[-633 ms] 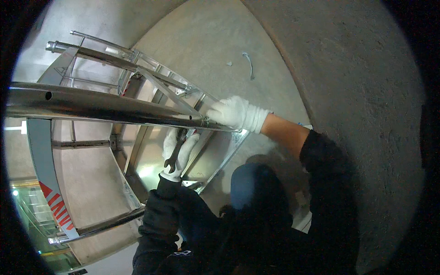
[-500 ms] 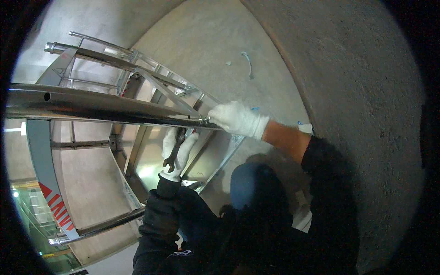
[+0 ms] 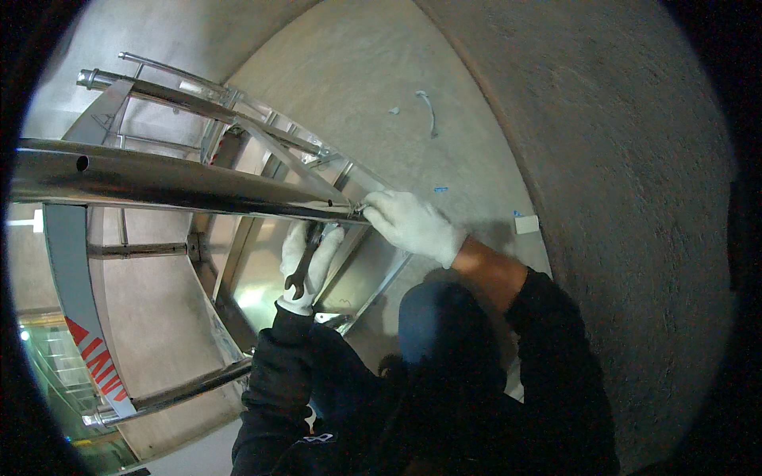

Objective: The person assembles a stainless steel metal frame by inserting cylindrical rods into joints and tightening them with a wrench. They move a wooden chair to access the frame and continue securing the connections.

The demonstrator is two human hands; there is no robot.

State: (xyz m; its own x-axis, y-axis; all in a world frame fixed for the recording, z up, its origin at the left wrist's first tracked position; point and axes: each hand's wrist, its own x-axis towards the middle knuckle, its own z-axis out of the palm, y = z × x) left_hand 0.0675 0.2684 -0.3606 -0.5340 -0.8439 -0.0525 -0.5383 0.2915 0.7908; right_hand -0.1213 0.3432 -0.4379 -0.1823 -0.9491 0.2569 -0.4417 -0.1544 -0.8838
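Observation:
A thick shiny metal tube [image 3: 182,184] crosses the view from the left edge to the middle. Just below it, my left hand [image 3: 319,258], in a white glove, is closed round a dark wrench [image 3: 300,274]. The wrench's open jaw points down toward my wrist, and its other end is hidden up by the tube. At the tube's right end, my right hand [image 3: 413,226], gloved in white too, pinches at a small metal fitting [image 3: 359,209]. My fingertips partly cover that fitting, so its kind is unclear.
Beyond the tube stands a metal frame with thinner rails [image 3: 206,111] and flat panels [image 3: 163,317]. A grey bracket with red stripes [image 3: 83,309] hangs at the left. On the concrete floor lie a pale curved strip [image 3: 429,115] and a small white block [image 3: 526,224]. My knee [image 3: 440,321] is close below.
My right wrist and forearm have dropped slightly, with the fingertips still at the tube's end. My left hand and the wrench have barely moved.

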